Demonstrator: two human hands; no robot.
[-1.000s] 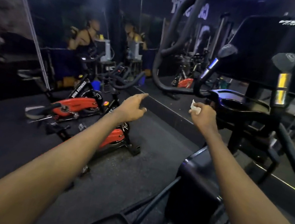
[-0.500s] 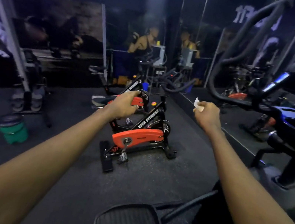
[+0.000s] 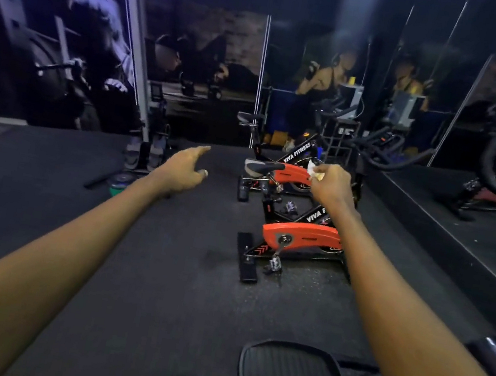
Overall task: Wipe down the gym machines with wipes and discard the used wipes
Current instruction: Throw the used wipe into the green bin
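Bikes shifted right; right hand pinches wipe.

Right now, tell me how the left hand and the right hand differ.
The left hand is empty; the right hand pinches a small white wipe. The left hand's fingers are mostly straight, with the forefinger pointing ahead; the right hand's fingers are curled. Both hands are bare and stretched out ahead.
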